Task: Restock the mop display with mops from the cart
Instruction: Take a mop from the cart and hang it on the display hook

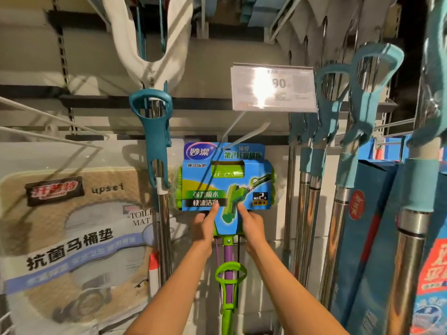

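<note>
Fingers of both hands are curled round the narrow lower neck of the mop's card sleeve (225, 180), thumbs pressed flat on its printed front: the left hand (204, 226) takes the left edge, the right hand (251, 226) the right edge, with the purple shaft (228, 250) running down between the wrists. How the hidden fingers lie behind the card I cannot tell.

The mop hangs head-up against the display's back panel, and the sleeve's top edge sits at the tip of a slanted wire hook (244, 136); whether the hook passes through the card's hole is too small to make out. Below the hands the green lever loop (231, 272) and handle drop toward the bottom edge of the view.

Judging by its build, this piece should be light but top-heavy, with a long stiff pole under a bulky head. The glossy card looks slippery and would crease or tear at the hang hole if pulled sideways, so the firm neck where the card wraps the shaft seems the best hold, with weight lifted straight up and off the hole.

A teal-handled mop (154, 131) hangs just left; more teal mops (338, 112) crowd the right side. A price tag (273, 88) sits above, and a packaged toilet mat (72, 226) fills the lower left.
</note>
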